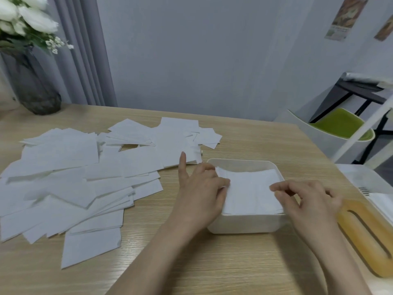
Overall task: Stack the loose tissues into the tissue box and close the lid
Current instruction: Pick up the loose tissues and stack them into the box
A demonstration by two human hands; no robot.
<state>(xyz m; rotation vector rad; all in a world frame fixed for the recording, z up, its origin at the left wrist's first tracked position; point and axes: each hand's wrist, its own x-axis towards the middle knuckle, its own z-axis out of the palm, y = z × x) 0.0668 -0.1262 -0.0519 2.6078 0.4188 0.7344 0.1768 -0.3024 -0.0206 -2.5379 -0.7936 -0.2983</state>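
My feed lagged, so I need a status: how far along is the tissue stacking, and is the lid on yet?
Barely started. Done: a small stack of tissues lies in the open tissue box. In hand: the left hand and right hand are at the top tissue's edges, seating it. Left: a big spread of loose tissues covers the table, and the wooden lid lies off the box, to its right.

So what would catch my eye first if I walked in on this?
Probably the spread of loose tissues covering the table's left half. Next, both hands at the open white tissue box near the front: the left hand and right hand settling a tissue on its stack. The wooden lid lies to the right.
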